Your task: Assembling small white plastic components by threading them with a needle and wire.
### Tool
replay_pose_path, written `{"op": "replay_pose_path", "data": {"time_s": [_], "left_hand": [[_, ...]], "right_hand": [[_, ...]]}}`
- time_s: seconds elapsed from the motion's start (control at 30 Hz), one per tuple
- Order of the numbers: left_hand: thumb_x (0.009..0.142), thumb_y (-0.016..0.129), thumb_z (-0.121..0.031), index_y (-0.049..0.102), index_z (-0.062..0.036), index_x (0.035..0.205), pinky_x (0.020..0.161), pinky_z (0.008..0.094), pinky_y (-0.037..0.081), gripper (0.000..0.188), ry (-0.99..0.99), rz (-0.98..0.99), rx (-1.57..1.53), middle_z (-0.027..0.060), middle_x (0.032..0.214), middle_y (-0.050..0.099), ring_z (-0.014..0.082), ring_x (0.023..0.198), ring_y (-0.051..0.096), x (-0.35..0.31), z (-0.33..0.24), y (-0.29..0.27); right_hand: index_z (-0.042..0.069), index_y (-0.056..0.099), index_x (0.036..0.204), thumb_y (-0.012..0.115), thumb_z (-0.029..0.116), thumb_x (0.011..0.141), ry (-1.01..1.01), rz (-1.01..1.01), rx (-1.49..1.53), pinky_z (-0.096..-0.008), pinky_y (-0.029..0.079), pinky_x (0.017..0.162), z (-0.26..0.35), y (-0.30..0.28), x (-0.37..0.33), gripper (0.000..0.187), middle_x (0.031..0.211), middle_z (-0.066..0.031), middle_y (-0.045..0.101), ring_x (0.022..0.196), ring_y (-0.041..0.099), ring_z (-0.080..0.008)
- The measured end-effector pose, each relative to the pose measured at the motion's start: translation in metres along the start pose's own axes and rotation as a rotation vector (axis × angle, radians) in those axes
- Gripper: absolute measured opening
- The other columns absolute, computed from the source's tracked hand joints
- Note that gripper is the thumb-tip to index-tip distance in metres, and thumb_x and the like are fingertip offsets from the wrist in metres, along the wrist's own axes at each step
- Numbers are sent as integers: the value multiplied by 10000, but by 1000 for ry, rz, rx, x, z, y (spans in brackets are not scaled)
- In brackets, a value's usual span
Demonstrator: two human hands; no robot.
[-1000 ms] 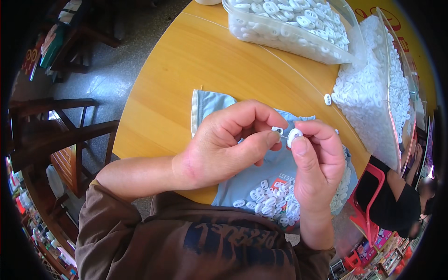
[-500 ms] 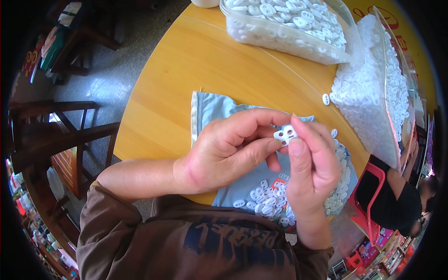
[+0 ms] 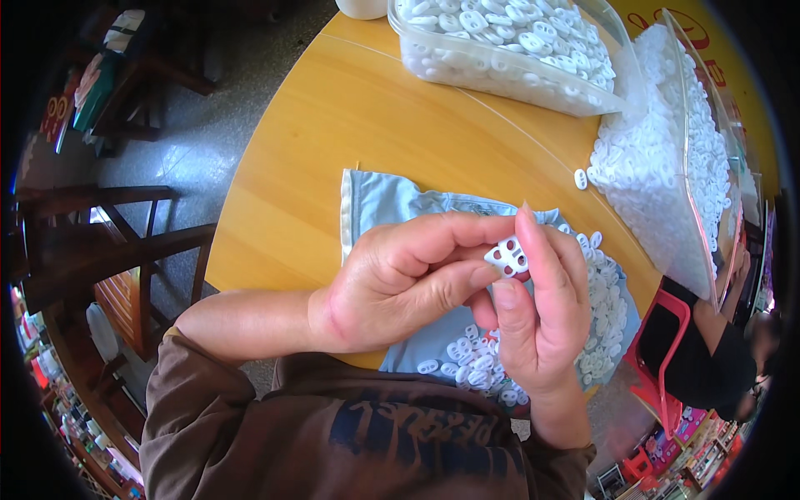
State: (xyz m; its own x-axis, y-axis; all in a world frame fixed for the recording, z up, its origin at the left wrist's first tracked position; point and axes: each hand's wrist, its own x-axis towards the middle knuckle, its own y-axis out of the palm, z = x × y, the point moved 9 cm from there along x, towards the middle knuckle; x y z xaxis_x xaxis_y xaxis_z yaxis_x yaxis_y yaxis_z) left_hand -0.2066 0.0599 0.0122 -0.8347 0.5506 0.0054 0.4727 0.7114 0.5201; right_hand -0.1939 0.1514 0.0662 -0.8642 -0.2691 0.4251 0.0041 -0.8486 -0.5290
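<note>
Above a light blue cloth (image 3: 387, 200), my two hands meet at small white plastic pieces with holes (image 3: 507, 257). They look like two oval two-hole pieces pressed together, though I cannot be sure. My left hand (image 3: 400, 283) is closed, pinching them from the left between thumb and fingers. My right hand (image 3: 546, 312) is closed from the right, its fingers against their edge. Below the hands, a heap of oval white two-hole pieces (image 3: 473, 362) lies on the cloth. Another pile of white pieces (image 3: 607, 321) lies right of my right hand, partly hidden by it.
A clear plastic tub (image 3: 500, 82) full of white pieces stands at the table's far side. Right of it, a larger clear container (image 3: 658, 183) holds more. One loose oval piece (image 3: 581, 178) lies beside it. A red chair (image 3: 664, 358) and a person in black (image 3: 712, 367) are at right.
The held pieces have turned, so more of their holes face up. My right hand has shifted slightly left, its thumb now lower and off the front of the pieces.
</note>
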Motion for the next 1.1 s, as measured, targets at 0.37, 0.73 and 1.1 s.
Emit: {"op": "replay_pose_path", "data": {"time_s": [0.37, 0.73, 1.1], "left_hand": [[872, 479, 19, 404, 33, 1172, 736, 284, 514, 309, 56, 111, 20, 165, 1009, 588, 188, 854, 611, -3, -1, 4], [856, 525, 10, 496, 49, 1090, 693, 235, 501, 239, 145, -25, -18, 105, 889, 615, 121, 781, 607, -6, 1, -1], [851, 528, 20, 512, 49, 1038, 678, 236, 507, 190, 163, -72, -20, 109, 900, 615, 122, 780, 610, -4, 0, -6]], "right_hand": [[-61, 485, 1182, 524, 66, 842, -101, -15, 4, -281, 441, 630, 4, 1, -4, 365, 955, -128, 544, 768, 522, -196], [-59, 514, 1141, 515, 48, 838, -192, -80, 15, -283, 413, 573, 7, 2, -5, 321, 923, -116, 542, 690, 520, -190], [-59, 549, 1088, 522, 49, 835, -211, -98, -25, -319, 462, 614, 5, 2, -2, 276, 884, -124, 570, 733, 559, -228]]}}
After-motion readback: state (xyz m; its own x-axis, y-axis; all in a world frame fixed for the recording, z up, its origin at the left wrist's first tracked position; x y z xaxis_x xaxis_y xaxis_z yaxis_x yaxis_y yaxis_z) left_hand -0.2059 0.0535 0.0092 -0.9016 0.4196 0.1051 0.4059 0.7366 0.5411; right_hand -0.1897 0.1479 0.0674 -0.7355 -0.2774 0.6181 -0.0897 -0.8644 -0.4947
